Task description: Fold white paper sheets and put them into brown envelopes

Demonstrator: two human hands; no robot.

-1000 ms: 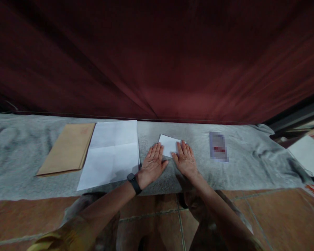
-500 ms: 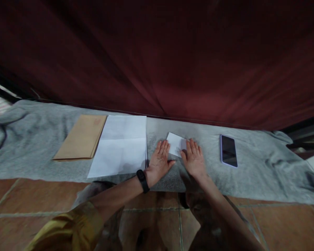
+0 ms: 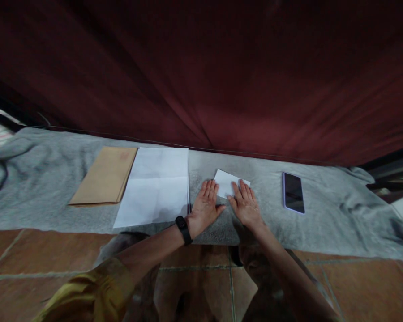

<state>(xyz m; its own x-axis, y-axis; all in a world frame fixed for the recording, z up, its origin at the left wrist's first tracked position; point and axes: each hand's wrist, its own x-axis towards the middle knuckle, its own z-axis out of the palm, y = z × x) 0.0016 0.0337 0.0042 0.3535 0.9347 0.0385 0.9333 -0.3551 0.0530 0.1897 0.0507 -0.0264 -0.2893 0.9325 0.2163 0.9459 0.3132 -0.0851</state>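
A small folded white paper [image 3: 226, 182] lies on the grey cloth [image 3: 47, 197] spread over the tiled floor. My left hand [image 3: 206, 206], with a black band on its wrist, lies flat on the paper's left part, fingers stretched out. My right hand [image 3: 246, 205] lies flat on the paper's right part, fingers together and extended. Only the paper's far edge shows between and beyond the fingers.
To the left lie a creased unfolded white sheet [image 3: 156, 187] and a brown envelope [image 3: 105, 176]. A dark phone [image 3: 293, 192] lies face up to the right. A dark red curtain [image 3: 201, 76] hangs behind the cloth. Brown floor tiles [image 3: 40, 255] are in front.
My right hand has slid slightly left over the folded paper, uncovering its right corner. The left hand has stayed put. The view steadied after shifting left.
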